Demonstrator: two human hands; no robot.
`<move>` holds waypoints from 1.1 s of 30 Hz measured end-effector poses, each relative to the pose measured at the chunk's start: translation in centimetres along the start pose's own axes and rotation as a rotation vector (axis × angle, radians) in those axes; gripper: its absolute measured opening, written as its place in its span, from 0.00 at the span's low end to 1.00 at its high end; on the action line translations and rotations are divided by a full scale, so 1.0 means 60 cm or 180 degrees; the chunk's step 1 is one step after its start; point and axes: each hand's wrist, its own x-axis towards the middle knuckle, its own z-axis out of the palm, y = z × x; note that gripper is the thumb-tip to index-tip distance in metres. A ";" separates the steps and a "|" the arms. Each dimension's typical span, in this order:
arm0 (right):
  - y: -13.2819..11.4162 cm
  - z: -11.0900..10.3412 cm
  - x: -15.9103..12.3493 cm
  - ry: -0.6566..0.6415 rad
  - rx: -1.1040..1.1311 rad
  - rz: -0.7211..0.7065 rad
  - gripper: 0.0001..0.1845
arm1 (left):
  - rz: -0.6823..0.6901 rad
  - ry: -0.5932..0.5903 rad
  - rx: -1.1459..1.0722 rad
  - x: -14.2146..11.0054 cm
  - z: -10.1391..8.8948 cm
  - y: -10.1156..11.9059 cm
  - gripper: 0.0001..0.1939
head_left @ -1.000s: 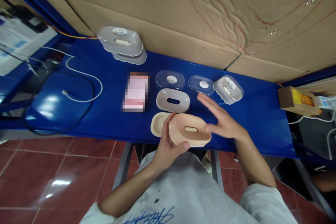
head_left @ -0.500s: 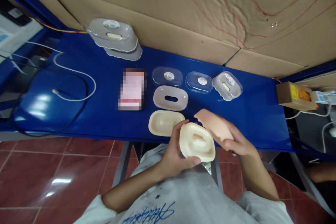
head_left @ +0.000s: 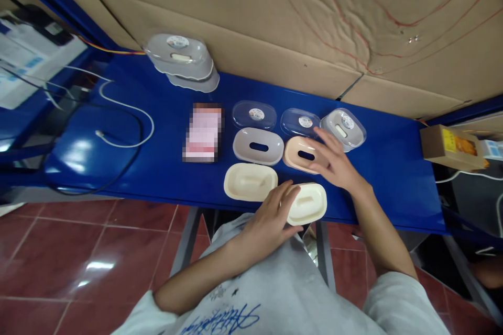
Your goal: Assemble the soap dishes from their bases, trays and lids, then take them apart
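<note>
The right cream tray (head_left: 312, 209) is at the near edge of the bench (head_left: 396, 188), seeming to overhang it. The left hand (head_left: 272, 215) is at its left end; whether it grips, I cannot tell. A nudge nearer could perhaps tip the tray off. Farther, the right hand (head_left: 338, 165), spread and holding nothing, is over the right end of the peach cover (head_left: 293, 157); a brush could push this into the grey cover (head_left: 258, 158) at left.

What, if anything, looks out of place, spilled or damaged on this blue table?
The white cable at the left end of the table looks out of place: it curls loosely, its near end connected to nothing. I see no spill or damage.
</note>
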 end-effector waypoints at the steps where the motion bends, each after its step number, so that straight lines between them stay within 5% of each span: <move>1: 0.011 -0.008 -0.002 0.0219 -0.0128 0.0141 0.37 | 0.0073 0.0009 0.0255 0.004 -0.004 0.003 0.43; 4: 0.058 -0.027 -0.012 0.0680 -0.0713 0.0874 0.43 | 0.0220 -0.0003 0.0897 0.018 -0.015 0.010 0.34; 7: 0.104 -0.034 -0.021 0.0624 -0.0915 0.1480 0.53 | 0.0276 -0.0090 0.1354 0.031 -0.020 0.010 0.27; 10: 0.129 -0.032 -0.025 0.0541 -0.0605 0.1604 0.55 | 0.0258 -0.0201 0.1548 0.039 -0.019 0.004 0.24; 17: 0.100 -0.047 -0.034 0.1274 0.0518 0.1898 0.49 | 0.0167 -0.0434 0.1135 0.043 -0.011 -0.003 0.29; 20: 0.031 -0.067 -0.053 0.1027 0.1054 0.1397 0.48 | 0.0025 -0.0129 0.0154 0.044 -0.022 0.002 0.44; 24: -0.083 -0.079 -0.077 0.0013 0.1759 0.0227 0.54 | -0.0101 0.0546 -0.1934 0.044 -0.042 0.015 0.66; 28: -0.125 -0.077 -0.079 -0.0319 0.2105 -0.0148 0.59 | 0.0184 0.0553 -0.2716 0.042 -0.045 0.029 0.59; 33: -0.098 -0.094 -0.061 -0.0382 0.1902 -0.0087 0.48 | 0.0012 0.0694 -0.2770 0.040 -0.026 0.031 0.51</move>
